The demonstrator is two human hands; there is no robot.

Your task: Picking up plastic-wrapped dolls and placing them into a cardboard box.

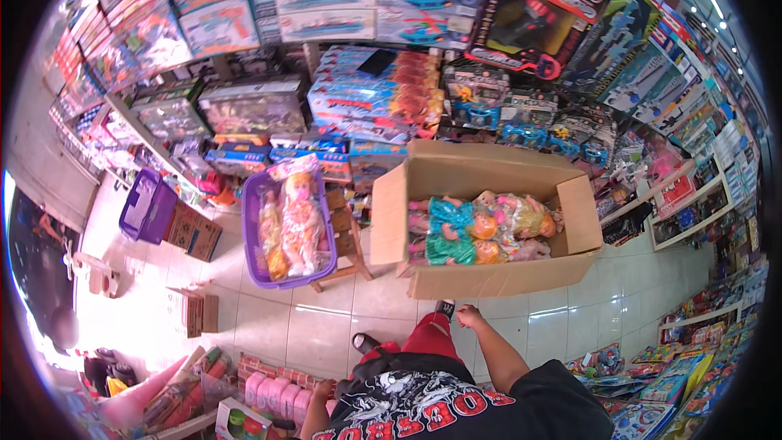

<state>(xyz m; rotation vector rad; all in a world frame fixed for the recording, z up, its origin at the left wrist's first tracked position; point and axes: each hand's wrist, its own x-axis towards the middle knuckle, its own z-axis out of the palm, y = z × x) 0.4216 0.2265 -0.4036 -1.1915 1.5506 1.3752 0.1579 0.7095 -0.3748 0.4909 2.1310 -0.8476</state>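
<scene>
My right hand (468,316) hangs just short of the near flap of a large open cardboard box (489,283), apart from it. Its fingers look loosely curled, and I see nothing in them. Down at my left side, my left hand (324,391) is partly hidden by my shirt; its fingers are too small to read. Inside the box lie several dolls (450,242) in clear wrapping, some in teal and green dresses. To its left, a purple plastic basket (253,265) holds more wrapped dolls, including one in pink and white (300,228). The basket rests on a wooden stool (354,251).
Shelves of boxed toys (326,10) line the far side. At left stand a second purple bin (148,205) and small cartons (193,312). Pink packages (281,395) sit near my left side, and packaged toys (652,387) fill the lower right. The floor (554,318) is pale tile.
</scene>
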